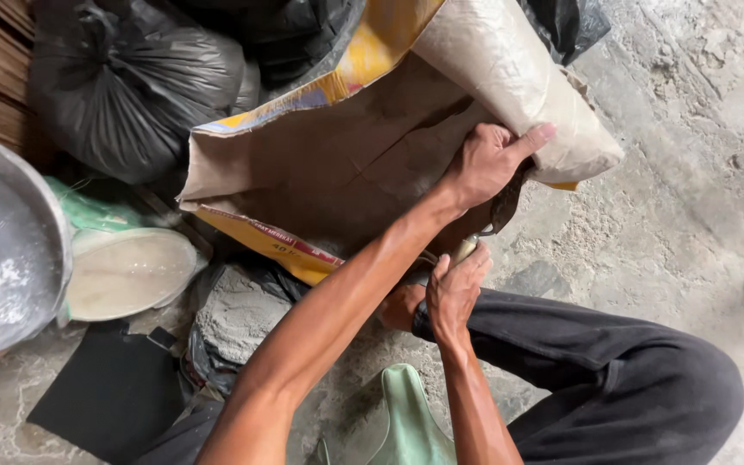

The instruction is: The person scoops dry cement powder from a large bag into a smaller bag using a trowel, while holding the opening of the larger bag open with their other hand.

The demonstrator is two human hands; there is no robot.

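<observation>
Tool head hidden inside sack

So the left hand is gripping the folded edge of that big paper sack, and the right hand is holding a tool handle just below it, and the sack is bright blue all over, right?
Not quite. The head view shows the paper sack is brown with yellow trim, not blue. The rest stands: the left hand grips its folded edge and the right hand holds a tool handle just below.

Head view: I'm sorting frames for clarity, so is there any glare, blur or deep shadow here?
Head view: soft daylight and mostly sharp; mild glare on the metal basin; black plastic bags lose detail in shadow; the tool under the right hand is shaded; the left hand gripping the paper sack is clear.
</observation>
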